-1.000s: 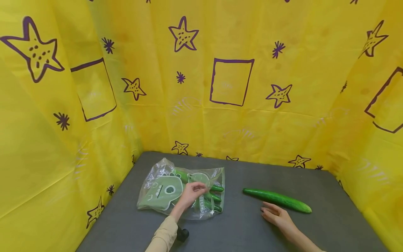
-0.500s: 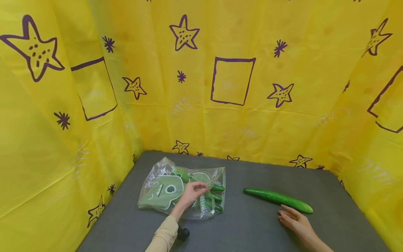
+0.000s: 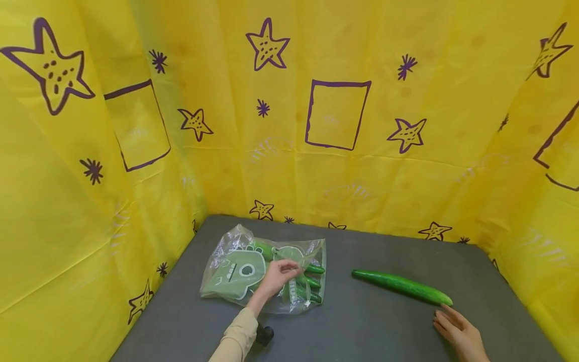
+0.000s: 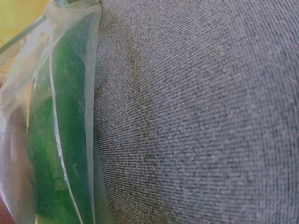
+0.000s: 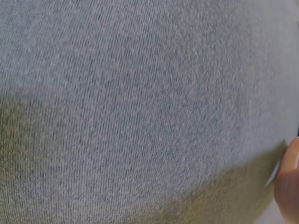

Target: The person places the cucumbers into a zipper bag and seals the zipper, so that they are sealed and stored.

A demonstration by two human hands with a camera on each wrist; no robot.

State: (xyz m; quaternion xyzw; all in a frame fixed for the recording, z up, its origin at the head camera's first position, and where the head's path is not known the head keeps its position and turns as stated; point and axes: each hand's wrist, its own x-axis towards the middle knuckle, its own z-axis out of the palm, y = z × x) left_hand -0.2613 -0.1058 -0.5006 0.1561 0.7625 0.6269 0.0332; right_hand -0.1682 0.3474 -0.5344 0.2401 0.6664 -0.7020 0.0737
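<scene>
Head view: yellow curtain (image 3: 40,211) rises beyond the fingers. Left hand (image 3: 277,276) pinches the clear bag (image 3: 242,274) beneath it, a black piece (image 3: 266,336) behind at the wrist; cucumbers (image 3: 315,282) inside reach right past its fingertips. Farther right, a loose cucumber (image 3: 400,286) ends at the right hand (image 3: 461,329), fingers relaxed and free.

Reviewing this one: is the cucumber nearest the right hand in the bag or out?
Out: in the head view, the cucumber lies on the gray tabletop, with a gap between it and the clear bag.
</scene>
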